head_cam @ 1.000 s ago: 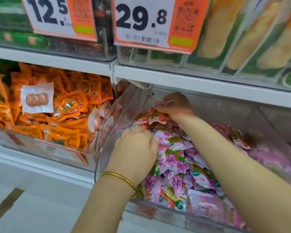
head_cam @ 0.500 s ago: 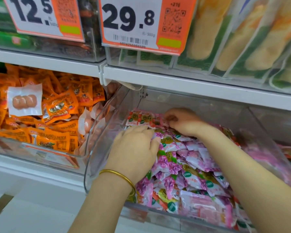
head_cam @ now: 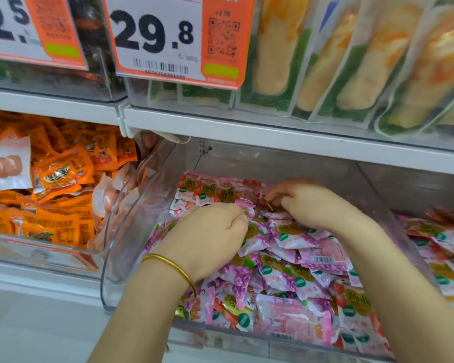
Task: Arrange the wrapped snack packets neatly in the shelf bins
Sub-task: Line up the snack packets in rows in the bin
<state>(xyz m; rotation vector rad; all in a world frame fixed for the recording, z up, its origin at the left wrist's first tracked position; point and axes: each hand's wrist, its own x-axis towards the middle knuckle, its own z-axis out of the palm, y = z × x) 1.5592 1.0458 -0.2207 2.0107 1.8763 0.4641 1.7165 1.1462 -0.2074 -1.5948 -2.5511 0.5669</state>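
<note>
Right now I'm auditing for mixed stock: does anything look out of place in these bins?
Yes. A white packet of round pinkish pieces lies on the orange packets in the left bin, unlike everything around it.

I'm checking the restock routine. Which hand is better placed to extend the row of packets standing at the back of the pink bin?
Right hand: it is already at the open end of the back row. The left hand lies nearer the front, curled into the loose packets.
</note>
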